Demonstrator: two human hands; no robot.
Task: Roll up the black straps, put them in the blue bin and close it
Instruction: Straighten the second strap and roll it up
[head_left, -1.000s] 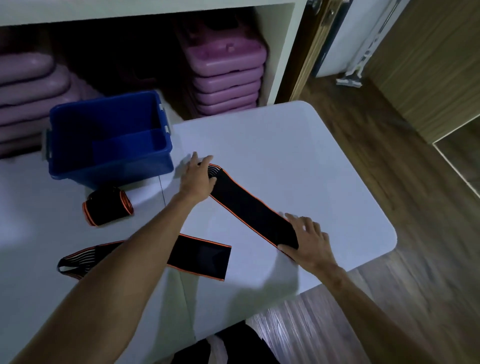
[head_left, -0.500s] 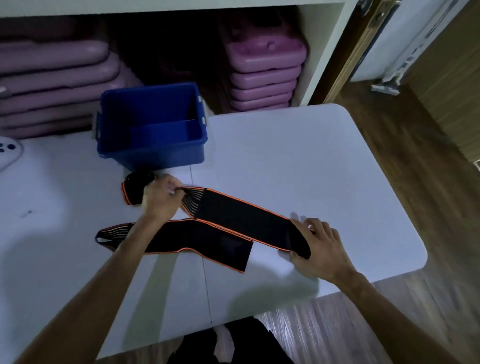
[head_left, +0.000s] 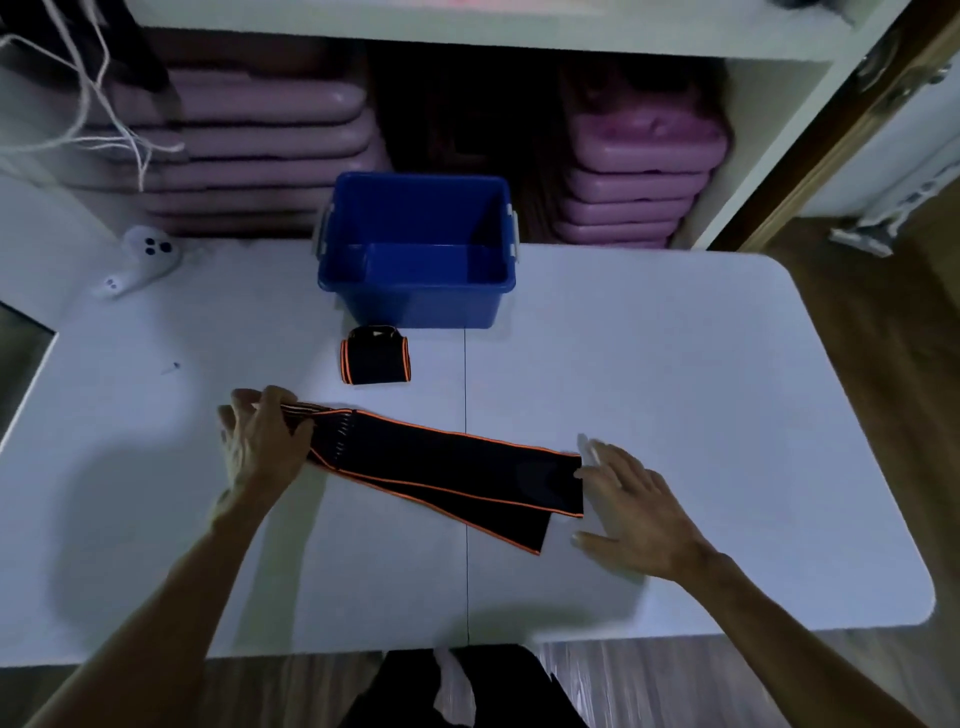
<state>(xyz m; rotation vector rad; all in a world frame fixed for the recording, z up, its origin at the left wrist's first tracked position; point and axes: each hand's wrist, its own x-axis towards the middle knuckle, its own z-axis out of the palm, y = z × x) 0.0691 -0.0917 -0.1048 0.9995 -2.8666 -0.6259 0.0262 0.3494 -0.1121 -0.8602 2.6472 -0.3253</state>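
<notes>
At the upper left of the frame a white controller (head_left: 139, 260) lies on the white table (head_left: 727, 389). Your left hand (head_left: 260, 441) pinches the striped ends of the two flat black straps (head_left: 452, 470), which lie stacked across the middle of the frame. Above them a rolled strap (head_left: 375, 361) sits just below the lidless blue bin (head_left: 418, 291) at upper centre. Your right hand (head_left: 631, 512) is spread flat with straight fingers, right of centre, fingertips at the straps' right ends. Purple step boards (head_left: 644, 171) are stacked on the shelf behind
</notes>
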